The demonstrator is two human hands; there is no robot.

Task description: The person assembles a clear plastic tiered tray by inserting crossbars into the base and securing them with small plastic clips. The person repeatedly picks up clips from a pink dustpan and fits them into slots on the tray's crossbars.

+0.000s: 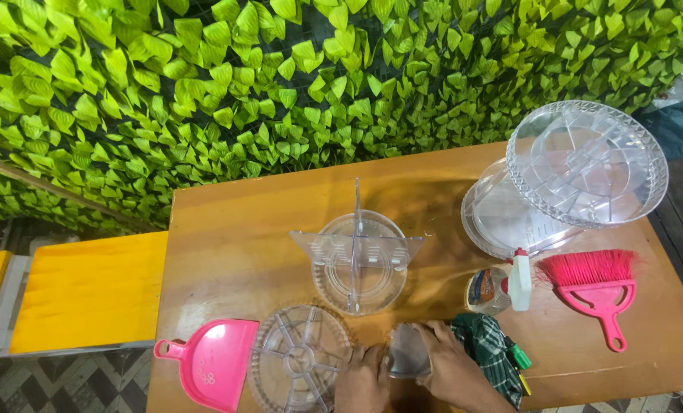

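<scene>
Both my hands meet at the table's front edge on a small clear plastic piece point(408, 350). My left hand point(362, 378) grips its left side and my right hand point(454, 369) grips its right side. A round clear divided tray point(299, 356) lies just left of my left hand. A dark green checked cloth point(488, 346) lies against my right hand. Behind my hands stands a clear cross-shaped divider point(357, 246) on a round clear dish point(379, 229).
The wooden table point(234, 252) holds a pink dustpan point(215, 361) at front left, a lying spray bottle point(504, 286), a pink hand brush point(595, 287) at right, and stacked clear round lids point(586, 162) at back right. A leafy green wall point(203, 92) stands behind. Yellow surface point(89, 291) at left.
</scene>
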